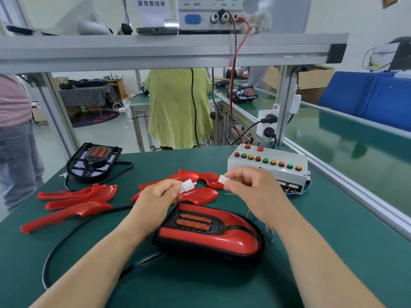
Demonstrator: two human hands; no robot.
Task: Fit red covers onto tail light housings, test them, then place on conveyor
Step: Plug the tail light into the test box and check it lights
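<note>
The covered tail light housing (211, 234) lies flat on the green counter (333, 252), directly beneath my hands. Its glossy red cover (240, 240) sits on the black base. Two orange reflector bars show in the dark recess at its far end.

My left hand (155, 196) pinches a white plug connector (188, 186) between thumb and fingers. My right hand (251, 187) pinches a second white connector (223, 180). The two connectors face each other above the far end of the housing, close but apart.

A black cable (64, 243) loops over the counter left of the housing. Thin coloured wires (270, 232) show at its right side.

Just beyond the housing lie loose red covers (200, 177), with a further pile of covers (75, 200) to its left. An uncovered housing (94, 162) sits beyond that pile. A test box (266, 167) with red, green and amber buttons stands beyond the housing, to the right.

Right of the housing, a stretch of green counter runs to an aluminium rail (360, 210) at the edge. Past the rail lies the green conveyor (355, 138). A blue crate (367, 96) stands on the conveyor's far side, and I cannot see its contents.
</note>
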